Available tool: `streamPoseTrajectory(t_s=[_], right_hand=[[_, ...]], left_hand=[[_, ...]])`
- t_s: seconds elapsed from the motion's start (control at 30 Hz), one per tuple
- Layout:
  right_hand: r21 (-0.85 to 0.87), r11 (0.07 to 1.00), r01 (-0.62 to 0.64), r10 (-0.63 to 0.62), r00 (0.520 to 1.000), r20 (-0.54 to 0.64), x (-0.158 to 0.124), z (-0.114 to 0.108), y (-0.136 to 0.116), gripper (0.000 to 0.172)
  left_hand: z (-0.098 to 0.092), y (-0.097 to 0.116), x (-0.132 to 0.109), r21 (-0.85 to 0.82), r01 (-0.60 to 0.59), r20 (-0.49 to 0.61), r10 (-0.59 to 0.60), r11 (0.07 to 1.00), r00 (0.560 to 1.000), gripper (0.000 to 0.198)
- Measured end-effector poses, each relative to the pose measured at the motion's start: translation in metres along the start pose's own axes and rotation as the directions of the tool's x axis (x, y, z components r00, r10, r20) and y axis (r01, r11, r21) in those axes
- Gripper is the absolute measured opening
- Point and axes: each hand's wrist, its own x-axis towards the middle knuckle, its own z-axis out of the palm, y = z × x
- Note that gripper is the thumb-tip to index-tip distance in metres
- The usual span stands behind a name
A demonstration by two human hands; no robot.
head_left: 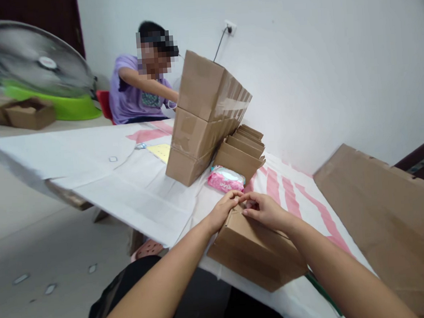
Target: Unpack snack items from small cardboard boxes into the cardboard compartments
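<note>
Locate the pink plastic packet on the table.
In the head view, the pink plastic packet lies slightly right of centre, just beyond the nearest brown cardboard box, beside the open brown cardboard boxes and right of the taped brown cardboard stack.

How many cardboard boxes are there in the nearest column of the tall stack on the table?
3: the top box, the middle box below it, and the bottom box on the tablecloth. Boxes behind this column are partly hidden.
</note>
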Motion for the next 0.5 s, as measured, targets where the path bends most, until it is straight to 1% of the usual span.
streamPoseTrajectory(t_s=[0.1, 0.23, 0.27, 0.37, 0.4, 0.5], right_hand=[[-0.044, 0.999, 0.019, -0.019, 1.000, 0.014, -0.0002, -0.0005, -0.0008, 0.022], [-0.075, 0.997, 0.033, -0.030, 0.999, 0.036, -0.0005, -0.0006, -0.0021, 0.010], [-0.085, 0.996, 0.034, -0.031, 0.999, 0.031, -0.0009, -0.0006, -0.0023, 0.012], [-0.127, 0.990, 0.055, -0.054, 0.999, 0.007, -0.0027, -0.0008, -0.0028, 0.025], [-0.139, 0.988, 0.066, -0.066, 0.998, 0.005, -0.0033, -0.0010, -0.0029, 0.026], [-0.149, 0.985, 0.090, -0.087, 0.996, 0.024, -0.0039, -0.0021, -0.0030, 0.015]], left_hand=[[0.0004, 0.0011, -0.0004, -0.014, 0.011, 0.006, -0.011, 1.000, 1.000, 0.028], [0.0002, 0.0012, 0.0005, -0.028, 0.028, 0.013, -0.027, 0.999, 1.000, 0.030], [0.0001, 0.0010, 0.0008, -0.026, 0.027, 0.014, -0.026, 0.999, 1.000, 0.030], [0.0007, 0.0006, 0.0010, -0.006, 0.007, 0.007, -0.007, 1.000, 1.000, 0.029], [0.0010, 0.0005, 0.0008, -0.003, 0.004, 0.005, -0.004, 1.000, 1.000, 0.029], [0.0017, 0.0008, -0.0005, -0.034, 0.032, 0.012, -0.031, 0.999, 0.999, 0.032]])
